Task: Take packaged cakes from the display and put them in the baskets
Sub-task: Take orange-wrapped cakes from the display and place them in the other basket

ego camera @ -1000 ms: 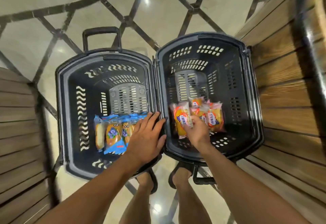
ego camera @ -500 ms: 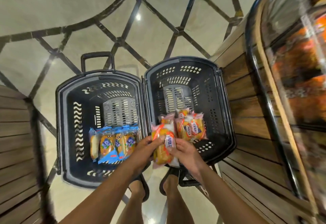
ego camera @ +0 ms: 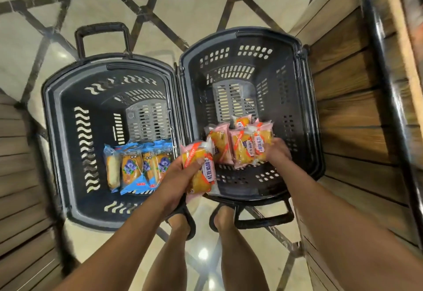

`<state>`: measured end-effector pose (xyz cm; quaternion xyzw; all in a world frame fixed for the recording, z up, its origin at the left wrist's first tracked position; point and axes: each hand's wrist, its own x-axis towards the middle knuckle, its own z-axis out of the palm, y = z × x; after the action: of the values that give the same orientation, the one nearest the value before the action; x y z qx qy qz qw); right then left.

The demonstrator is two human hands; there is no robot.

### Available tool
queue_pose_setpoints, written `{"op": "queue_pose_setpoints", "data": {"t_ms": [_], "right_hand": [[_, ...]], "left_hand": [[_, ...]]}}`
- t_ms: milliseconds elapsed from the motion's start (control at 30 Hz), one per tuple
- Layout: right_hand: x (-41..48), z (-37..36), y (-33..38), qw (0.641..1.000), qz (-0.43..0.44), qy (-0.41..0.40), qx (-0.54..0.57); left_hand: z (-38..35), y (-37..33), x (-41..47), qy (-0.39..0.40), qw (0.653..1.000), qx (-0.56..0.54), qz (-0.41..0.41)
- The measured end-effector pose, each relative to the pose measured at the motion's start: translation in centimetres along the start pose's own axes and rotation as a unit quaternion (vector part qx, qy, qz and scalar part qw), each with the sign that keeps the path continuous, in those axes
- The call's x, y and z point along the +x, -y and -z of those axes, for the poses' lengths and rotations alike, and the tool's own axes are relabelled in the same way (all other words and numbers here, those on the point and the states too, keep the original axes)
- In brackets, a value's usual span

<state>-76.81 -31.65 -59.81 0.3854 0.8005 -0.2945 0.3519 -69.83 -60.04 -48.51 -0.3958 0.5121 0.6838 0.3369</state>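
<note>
Pink cake [ego camera: 196, 153], left hand [ego camera: 176, 183] fingers clamped on it, seven o'clock of right basket [ego camera: 240, 32], right hand [ego camera: 278, 153] fingers gripping second cake [ego camera: 261, 142]

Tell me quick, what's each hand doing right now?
Left hand: holding a pink cake pack.
Right hand: holding a second pink pack inside the right basket.

Left basket [ego camera: 68, 130] and right basket [ego camera: 297, 107] lie free at the far end; packets [ego camera: 240, 151] crowd the near end.

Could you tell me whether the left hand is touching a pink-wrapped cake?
Touching: the head view shows the left hand gripping a pink-wrapped cake, with its thumb across the pack's front.
</note>
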Motion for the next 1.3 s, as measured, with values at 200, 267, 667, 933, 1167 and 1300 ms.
{"op": "queue_pose_setpoints", "data": {"t_ms": [200, 267, 667, 933, 1167, 1300], "right_hand": [[4.9, -1.6, -0.5, 0.997, 0.006, 0.004, -0.077], [5.5, -1.6, -0.7, 0.997, 0.006, 0.009, -0.071], [-2.1, 2.6, 1.2, 1.000, 0.021, 0.000, -0.002], [-15.6, 8.8, 4.4, 0.973, 0.090, 0.061, 0.202], [-33.3, 13.9, 7.3, 0.901, 0.105, 0.102, 0.408], [-41.5, 16.1, 5.8, 0.854, 0.098, 0.090, 0.503]], "left_hand": [[0.4, 0.1, 0.4, -0.003, 1.000, 0.004, -0.002], [0.3, 0.1, 0.2, -0.002, 1.000, 0.015, -0.002], [-0.4, -2.2, -3.8, -0.012, 1.000, 0.009, 0.016], [-2.0, -8.1, -13.7, -0.024, 0.999, 0.008, -0.020], [-1.4, -13.2, -23.7, 0.031, 0.994, 0.078, -0.075], [-0.6, -15.0, -28.6, 0.082, 0.984, 0.106, -0.121]]}}
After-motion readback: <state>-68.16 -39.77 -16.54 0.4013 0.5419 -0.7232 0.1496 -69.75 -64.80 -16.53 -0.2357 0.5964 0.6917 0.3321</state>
